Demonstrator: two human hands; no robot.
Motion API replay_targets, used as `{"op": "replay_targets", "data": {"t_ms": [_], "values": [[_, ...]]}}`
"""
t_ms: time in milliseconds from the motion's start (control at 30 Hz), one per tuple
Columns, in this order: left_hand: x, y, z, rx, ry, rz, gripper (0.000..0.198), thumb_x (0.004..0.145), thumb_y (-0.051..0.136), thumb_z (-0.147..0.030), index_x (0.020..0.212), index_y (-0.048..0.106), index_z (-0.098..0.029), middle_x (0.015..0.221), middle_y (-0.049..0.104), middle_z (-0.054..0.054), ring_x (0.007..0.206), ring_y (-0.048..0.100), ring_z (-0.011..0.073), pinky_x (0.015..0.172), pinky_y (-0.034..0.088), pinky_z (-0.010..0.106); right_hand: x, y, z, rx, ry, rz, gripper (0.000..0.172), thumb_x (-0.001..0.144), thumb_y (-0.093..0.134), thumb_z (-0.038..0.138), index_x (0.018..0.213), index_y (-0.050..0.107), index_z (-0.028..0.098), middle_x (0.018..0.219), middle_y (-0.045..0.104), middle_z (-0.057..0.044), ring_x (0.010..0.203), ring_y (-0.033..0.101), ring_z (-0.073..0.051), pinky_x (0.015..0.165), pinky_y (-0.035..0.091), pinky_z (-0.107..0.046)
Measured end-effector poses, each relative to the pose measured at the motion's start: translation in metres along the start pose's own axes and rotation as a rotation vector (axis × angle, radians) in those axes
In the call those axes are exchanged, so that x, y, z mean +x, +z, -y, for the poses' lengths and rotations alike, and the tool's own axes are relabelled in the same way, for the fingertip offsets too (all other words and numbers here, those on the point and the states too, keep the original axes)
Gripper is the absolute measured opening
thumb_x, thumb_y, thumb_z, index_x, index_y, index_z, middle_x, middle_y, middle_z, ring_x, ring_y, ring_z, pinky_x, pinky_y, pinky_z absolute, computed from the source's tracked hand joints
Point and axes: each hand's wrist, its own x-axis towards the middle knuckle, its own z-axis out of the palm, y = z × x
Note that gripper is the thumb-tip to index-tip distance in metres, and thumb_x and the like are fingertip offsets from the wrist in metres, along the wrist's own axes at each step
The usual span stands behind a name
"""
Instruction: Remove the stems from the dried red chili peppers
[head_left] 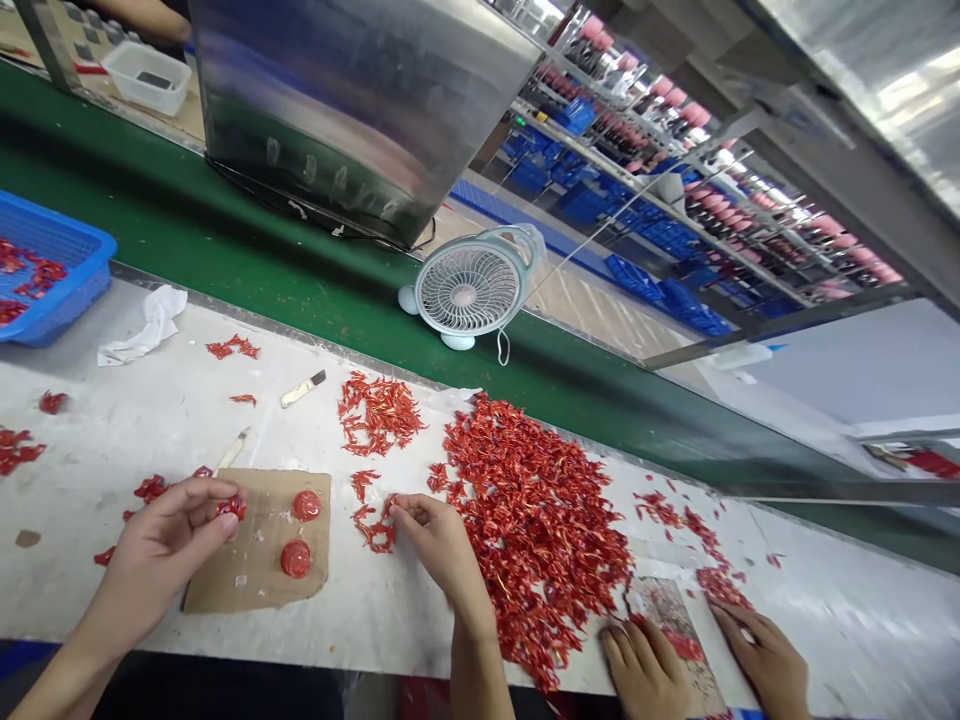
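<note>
two bare forearms (60, 680) come in from the bottom edge. the left hand (157, 550) has its thumb and fingers together, closed on a small crinkled red clump (231, 507), above a torn brown cardboard sheet (240, 565) with two round shiny red pieces (296, 558) on it. the right hand (439, 545) lies beside a big heap of thin shiny red strips (532, 530); its fingertips (397, 503) touch a few loose strips, but i cannot tell if they really pinch them. to the right, a co-worker's pair of bare hands (645, 670) is at the heap edge, so strips could get mixed or pulled away. a small white-handled knife (302, 388) lies on the white table cover (97, 480) near the strips, and its blade could cut a finger if someone reaches without looking. the clump is partly hidden inside the left hand, and the bottom edge cuts off the co-worker's hands.
</note>
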Motion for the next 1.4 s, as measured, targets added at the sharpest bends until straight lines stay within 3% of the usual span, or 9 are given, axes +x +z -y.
{"op": "replay_targets", "data": {"t_ms": [200, 400, 600, 700, 833, 967, 1100, 1267, 1400], "values": [[-0.002, 0.000, 0.010, -0.099, -0.025, -0.037, 0.018, 0.080, 0.081, -0.034, 0.097, 0.076, -0.028, 0.101, 0.075, 0.001, 0.071, 0.066, 0.0113, 0.069, 0.060, 0.019, -0.009, -0.009, 0.017, 0.329, 0.045, 0.083, 0.029, 0.084, 0.071, 0.045, 0.079, 0.070, 0.016, 0.060, 0.060, 0.001, 0.048, 0.045, -0.010, 0.046, 0.036, -0.022], [-0.007, 0.011, 0.018, -0.173, -0.099, -0.046, 0.020, 0.079, 0.082, -0.032, 0.099, 0.080, -0.028, 0.108, 0.079, 0.002, 0.074, 0.069, 0.0122, 0.073, 0.060, 0.019, -0.016, 0.042, 0.047, 0.581, 0.049, 0.227, 0.020, 0.080, 0.070, 0.035, 0.073, 0.064, 0.017, 0.063, 0.063, 0.001, 0.044, 0.046, -0.008, 0.041, 0.038, -0.020], [-0.018, 0.015, 0.008, -0.250, -0.187, 0.027, 0.031, 0.081, 0.079, -0.039, 0.111, 0.080, -0.031, 0.123, 0.077, 0.004, 0.093, 0.076, 0.0220, 0.080, 0.064, 0.027, -0.010, 0.076, 0.058, 0.595, 0.048, 0.170, 0.012, 0.078, 0.069, 0.027, 0.075, 0.063, 0.017, 0.061, 0.057, 0.005, 0.043, 0.035, -0.005, 0.040, 0.026, -0.019], [-0.020, 0.014, 0.007, -0.249, -0.222, 0.030, 0.035, 0.080, 0.081, -0.039, 0.114, 0.078, -0.031, 0.129, 0.074, 0.003, 0.096, 0.076, 0.0231, 0.078, 0.065, 0.026, -0.008, 0.079, 0.058, 0.574, 0.025, 0.148, 0.013, 0.077, 0.070, 0.026, 0.072, 0.063, 0.017, 0.061, 0.058, 0.003, 0.050, 0.041, -0.007, 0.048, 0.031, -0.020], [-0.020, 0.015, 0.012, -0.285, -0.274, -0.001, 0.035, 0.078, 0.082, -0.037, 0.113, 0.078, -0.032, 0.112, 0.080, 0.001, 0.089, 0.077, 0.0189, 0.078, 0.064, 0.023, -0.009, 0.082, 0.058, 0.554, 0.027, 0.132, 0.012, 0.076, 0.071, 0.025, 0.072, 0.064, 0.016, 0.062, 0.059, 0.003, 0.055, 0.045, -0.008, 0.054, 0.034, -0.021], [-0.018, 0.020, 0.018, -0.321, -0.270, 0.028, 0.031, 0.081, 0.081, -0.034, 0.111, 0.078, -0.030, 0.105, 0.081, 0.001, 0.090, 0.076, 0.0177, 0.075, 0.063, 0.021, -0.010, 0.082, 0.058, 0.598, 0.066, 0.164, 0.015, 0.077, 0.073, 0.028, 0.072, 0.063, 0.017, 0.058, 0.054, 0.005, 0.048, 0.036, -0.006, 0.045, 0.027, -0.019], [-0.016, 0.028, 0.021, -0.295, -0.255, 0.067, 0.029, 0.081, 0.080, -0.034, 0.109, 0.077, -0.026, 0.112, 0.079, 0.003, 0.093, 0.075, 0.0170, 0.076, 0.061, 0.020, -0.014, 0.078, 0.062, 0.794, 0.171, 0.245, 0.022, 0.075, 0.076, 0.034, 0.072, 0.061, 0.018, 0.052, 0.049, 0.008, 0.040, 0.024, -0.003, 0.036, 0.017, -0.017], [-0.018, 0.043, 0.020, -0.298, -0.238, 0.123, 0.028, 0.079, 0.082, -0.033, 0.106, 0.077, -0.023, 0.124, 0.076, 0.007, 0.101, 0.075, 0.0221, 0.084, 0.062, 0.027, -0.025, 0.072, 0.075, 1.021, 0.245, 0.303, 0.029, 0.072, 0.082, 0.037, 0.071, 0.061, 0.017, 0.052, 0.050, 0.007, 0.040, 0.026, -0.003, 0.033, 0.019, -0.014], [-0.020, 0.051, 0.017, -0.317, -0.215, 0.167, 0.026, 0.080, 0.080, -0.030, 0.105, 0.078, -0.024, 0.120, 0.078, 0.006, 0.104, 0.075, 0.0242, 0.091, 0.062, 0.033, -0.034, 0.074, 0.082, 1.029, 0.201, 0.317, 0.031, 0.075, 0.082, 0.040, 0.074, 0.061, 0.017, 0.052, 0.050, 0.007, 0.039, 0.030, -0.003, 0.033, 0.023, -0.014]]}}
